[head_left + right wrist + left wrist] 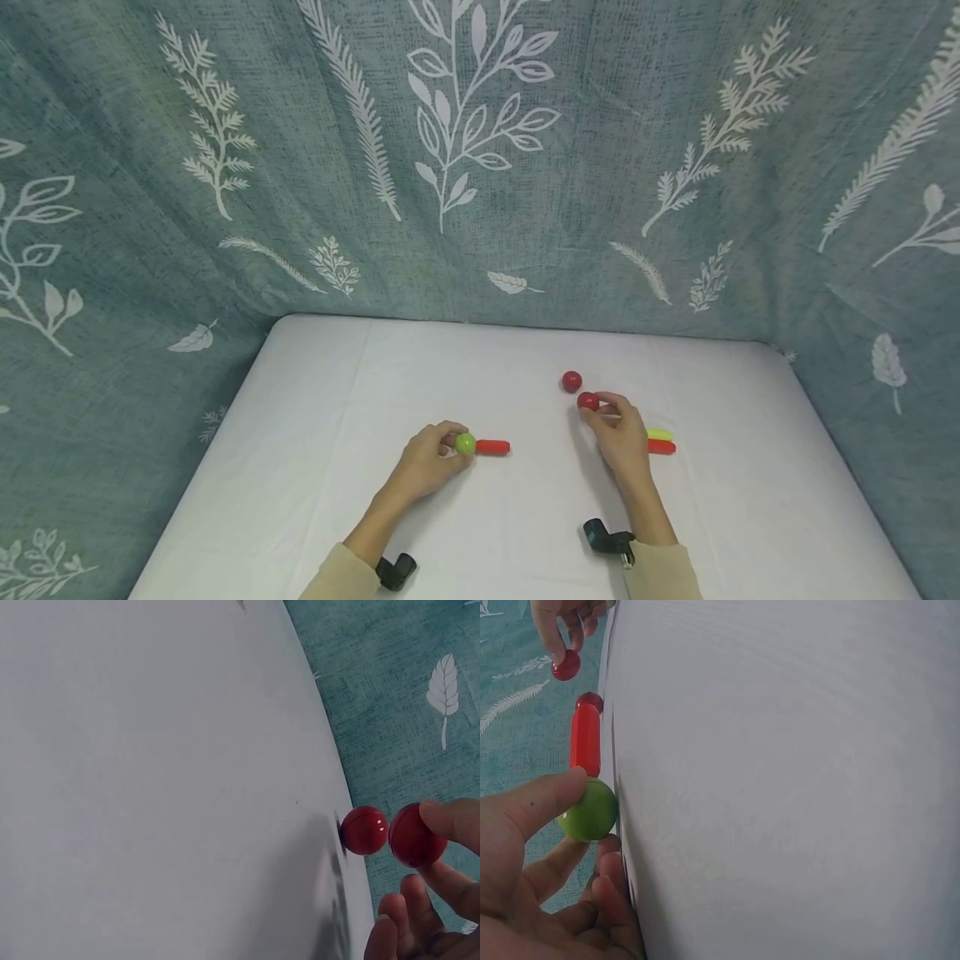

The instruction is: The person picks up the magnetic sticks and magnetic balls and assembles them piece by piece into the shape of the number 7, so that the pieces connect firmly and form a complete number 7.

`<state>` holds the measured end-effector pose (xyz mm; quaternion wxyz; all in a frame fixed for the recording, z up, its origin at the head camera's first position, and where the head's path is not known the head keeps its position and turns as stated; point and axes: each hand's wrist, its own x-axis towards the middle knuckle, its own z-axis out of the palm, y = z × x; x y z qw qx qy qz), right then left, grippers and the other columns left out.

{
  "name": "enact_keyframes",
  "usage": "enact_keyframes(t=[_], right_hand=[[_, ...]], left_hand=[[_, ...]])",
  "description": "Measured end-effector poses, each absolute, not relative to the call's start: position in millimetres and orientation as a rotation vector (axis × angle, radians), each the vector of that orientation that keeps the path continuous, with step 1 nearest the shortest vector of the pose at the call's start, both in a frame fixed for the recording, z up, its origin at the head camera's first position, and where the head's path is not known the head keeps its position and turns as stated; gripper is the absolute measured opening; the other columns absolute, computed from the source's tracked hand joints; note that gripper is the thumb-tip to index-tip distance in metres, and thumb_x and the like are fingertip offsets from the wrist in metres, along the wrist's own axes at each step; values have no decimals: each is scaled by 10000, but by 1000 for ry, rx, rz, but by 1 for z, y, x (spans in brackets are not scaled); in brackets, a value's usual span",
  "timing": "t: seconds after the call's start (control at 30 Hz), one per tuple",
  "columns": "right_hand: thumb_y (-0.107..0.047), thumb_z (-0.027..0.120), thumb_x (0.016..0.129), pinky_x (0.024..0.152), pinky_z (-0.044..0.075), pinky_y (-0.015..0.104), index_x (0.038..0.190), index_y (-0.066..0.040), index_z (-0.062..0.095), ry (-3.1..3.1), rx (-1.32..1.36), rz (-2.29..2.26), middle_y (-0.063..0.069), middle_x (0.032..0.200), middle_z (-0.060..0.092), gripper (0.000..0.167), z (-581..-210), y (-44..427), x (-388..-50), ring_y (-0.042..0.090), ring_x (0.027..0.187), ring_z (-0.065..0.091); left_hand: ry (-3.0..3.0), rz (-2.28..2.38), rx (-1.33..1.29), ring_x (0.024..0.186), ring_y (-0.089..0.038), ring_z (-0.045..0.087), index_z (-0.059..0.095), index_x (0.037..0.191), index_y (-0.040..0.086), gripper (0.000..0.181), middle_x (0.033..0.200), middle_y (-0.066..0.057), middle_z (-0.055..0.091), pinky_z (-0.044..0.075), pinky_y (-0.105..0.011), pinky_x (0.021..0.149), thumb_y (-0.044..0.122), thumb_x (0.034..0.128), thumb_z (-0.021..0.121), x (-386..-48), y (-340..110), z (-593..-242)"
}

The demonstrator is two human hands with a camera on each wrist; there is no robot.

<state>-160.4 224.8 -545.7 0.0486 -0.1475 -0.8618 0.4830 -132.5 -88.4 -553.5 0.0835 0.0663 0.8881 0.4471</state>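
Thumb and fingers of the left hand (pixel 427 462) pinch a green ball (pixel 466 443), seen large in the left wrist view (pixel 589 810). A red stick (pixel 492 447) extends rightward from that ball; whether the two are joined I cannot tell. At the right, the right hand (pixel 621 433) pinches a red ball (pixel 588 402) between thumb and fingers. Just beyond it sits a second red ball (pixel 572 382) on the table, also seen beside the held one (pixel 417 835) in the right wrist view (pixel 364 830).
A yellow-green stick (pixel 660 435) and a red stick (pixel 662 447) lie side by side, partly behind the right hand. The white table (pixel 420 358) ends at a green leaf-patterned cloth (pixel 465 283). A dark wrist device (pixel 607 540) is on each arm.
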Motion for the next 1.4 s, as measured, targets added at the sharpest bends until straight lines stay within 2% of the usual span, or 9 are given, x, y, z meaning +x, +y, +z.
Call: enact_keyframes(t=[0.27, 0.63, 1.03, 1.13, 1.4], right_hand=[[-359, 718, 928, 780, 490, 332, 1312, -152, 603, -2677, -407, 1520, 105, 1219, 571, 450, -536, 218, -145, 262, 1060, 533], [-304, 749, 908, 782, 483, 342, 1264, -163, 635, -2757, -251, 1537, 81, 1107, 594, 400, -547, 207, -133, 263, 1017, 554], [-250, 775, 882, 702, 495, 317, 1219, -182, 675, -2793, -155, 1542, 67, 1066, 614, 358, -551, 190, -126, 247, 943, 540], [-227, 781, 877, 702, 497, 321, 1215, -183, 683, -2809, -124, 1531, 66, 1075, 613, 354, -551, 186, -125, 244, 947, 533], [-189, 806, 846, 801, 441, 401, 1162, -186, 719, -2861, 39, 1400, 35, 1043, 634, 328, -555, 177, -124, 225, 951, 533]], left_hand=[[2658, 1326, 187, 902, -167, 548, 679, 1220, 149, 382, 1003, 9, 620, 473, -384, 756, 253, 867, 780, -133, -88, -554], [2661, 1333, 189, 900, -169, 546, 679, 1222, 146, 384, 999, 11, 618, 472, -387, 748, 256, 868, 778, -133, -88, -555], [2673, 1334, 198, 892, -170, 549, 682, 1217, 135, 381, 994, 7, 623, 471, -381, 743, 254, 867, 776, -132, -87, -554], [2675, 1329, 202, 895, -174, 551, 680, 1218, 132, 383, 995, 3, 622, 473, -385, 742, 254, 869, 776, -132, -87, -554], [2665, 1325, 192, 907, -182, 553, 678, 1221, 140, 383, 1004, -2, 620, 474, -387, 752, 267, 874, 774, -132, -87, -553]])
